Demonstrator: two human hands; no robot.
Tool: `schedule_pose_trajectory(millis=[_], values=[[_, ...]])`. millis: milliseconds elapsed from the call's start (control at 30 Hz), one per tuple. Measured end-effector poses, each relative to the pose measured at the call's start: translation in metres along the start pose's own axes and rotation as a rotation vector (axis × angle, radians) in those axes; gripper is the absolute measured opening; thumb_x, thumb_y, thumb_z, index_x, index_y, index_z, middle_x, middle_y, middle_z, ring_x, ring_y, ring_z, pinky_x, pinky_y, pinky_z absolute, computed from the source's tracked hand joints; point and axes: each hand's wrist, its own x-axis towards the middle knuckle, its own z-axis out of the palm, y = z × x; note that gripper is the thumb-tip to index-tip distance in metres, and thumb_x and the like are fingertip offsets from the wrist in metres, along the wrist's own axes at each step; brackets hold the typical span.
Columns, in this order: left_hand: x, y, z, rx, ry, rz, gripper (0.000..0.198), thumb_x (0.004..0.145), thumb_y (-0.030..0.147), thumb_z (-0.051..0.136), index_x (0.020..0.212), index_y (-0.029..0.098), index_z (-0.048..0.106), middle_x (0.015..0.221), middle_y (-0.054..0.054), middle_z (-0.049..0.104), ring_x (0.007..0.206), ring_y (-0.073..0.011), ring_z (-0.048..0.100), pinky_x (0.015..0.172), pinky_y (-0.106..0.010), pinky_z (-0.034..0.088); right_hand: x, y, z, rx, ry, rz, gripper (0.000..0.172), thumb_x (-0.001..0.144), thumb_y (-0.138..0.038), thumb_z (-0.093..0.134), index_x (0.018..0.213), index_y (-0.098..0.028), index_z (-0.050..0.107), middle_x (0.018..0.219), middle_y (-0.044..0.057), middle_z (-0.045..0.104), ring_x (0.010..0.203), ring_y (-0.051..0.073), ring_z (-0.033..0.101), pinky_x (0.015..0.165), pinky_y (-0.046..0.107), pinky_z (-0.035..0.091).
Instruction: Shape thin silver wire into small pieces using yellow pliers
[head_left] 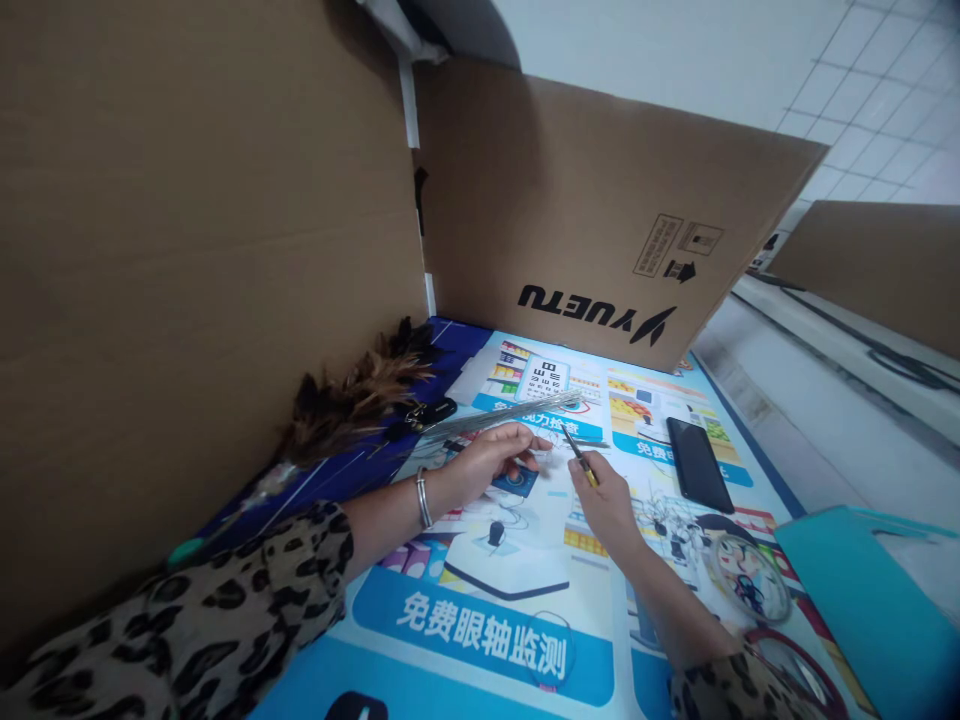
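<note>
My left hand [491, 458] is closed around a bundle of thin grey wires [510, 413] that fans out to the upper right over the printed poster [480, 640]. A metal bangle sits on that wrist. My right hand [607, 503] is closed on a small tool with a yellow handle and dark tip [579, 459], its tip pointing toward the left hand's fingers. Both hands hover just above the poster, a few centimetres apart.
Brown feathers [360, 395] lie at the left against a tall cardboard wall [187, 250]. A cardboard box marked YUETU [600, 220] stands behind. A black phone [699, 464] lies to the right. A round clear container [750, 578] and teal bag [870, 600] sit at the lower right.
</note>
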Motion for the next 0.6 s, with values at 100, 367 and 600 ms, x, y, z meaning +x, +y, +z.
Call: schedule_pose_trajectory(millis=[100, 367, 600], values=[[-0.001, 0.002, 0.001, 0.041, 0.025, 0.023, 0.021, 0.081, 0.033, 0.05, 0.081, 0.013, 0.057, 0.102, -0.01, 0.059, 0.068, -0.0089, 0.051, 0.051, -0.018, 0.034, 0.0, 0.0, 0.0, 0.001, -0.007, -0.006, 0.029, 0.082, -0.046, 0.038, 0.081, -0.02, 0.052, 0.063, -0.004, 0.048, 0.059, 0.011, 0.043, 0.055, 0.022, 0.033], [0.002, -0.005, -0.004, 0.04, -0.001, 0.006, 0.022, 0.08, 0.035, 0.05, 0.077, 0.013, 0.053, 0.084, -0.008, 0.06, 0.072, -0.0128, 0.052, 0.054, -0.02, 0.034, 0.0, 0.0, 0.0, -0.047, -0.024, 0.002, 0.029, 0.083, -0.046, 0.037, 0.083, -0.022, 0.053, 0.063, -0.004, 0.05, 0.058, 0.012, 0.045, 0.054, 0.022, 0.032], [0.003, -0.008, -0.006, -0.02, -0.014, -0.017, 0.025, 0.081, 0.038, 0.049, 0.081, 0.012, 0.053, 0.065, -0.003, 0.055, 0.053, -0.0083, 0.046, 0.05, -0.02, 0.033, 0.003, 0.002, -0.002, -0.123, -0.051, 0.026, 0.03, 0.082, -0.047, 0.036, 0.077, -0.022, 0.051, 0.058, -0.004, 0.05, 0.055, 0.012, 0.046, 0.052, 0.021, 0.031]])
